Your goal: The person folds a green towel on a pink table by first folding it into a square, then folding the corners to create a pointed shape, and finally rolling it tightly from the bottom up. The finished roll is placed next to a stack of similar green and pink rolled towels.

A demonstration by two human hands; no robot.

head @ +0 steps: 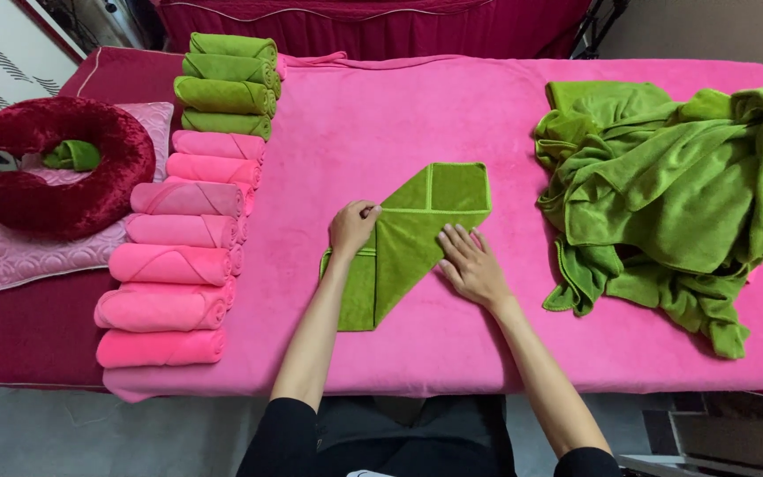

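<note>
Head view: a person stands at a massage bed (381, 132) draped in a pink cover, both bare hands down on a green towel (412, 238).
Left hand (352, 227): fingers curled and pinching the towel's folded corner at its left edge.
Right hand (471, 264): open and flat, fingers spread a little, pressing the diagonal fold down on the towel's right side.
Towel: lies between and under the two hands, partly folded, a square flap pointing away from the person and a long strip running back toward the near edge of the bed.
Left of the hands: a row of rolled pink towels (174, 265), with rolled green towels (227, 84) stacked at its far end; further left a dark red neck pillow (64, 168) on a pink quilted cushion (37, 256).
Right of the hands: a loose heap of unfolded green towels (673, 194), well apart from the right hand.
Risk, as I judge it: the fold looks held only by the flat palm, so lifting that hand early could let the diagonal spring open; a pull from the pinching hand could drag the strip askew.
</note>
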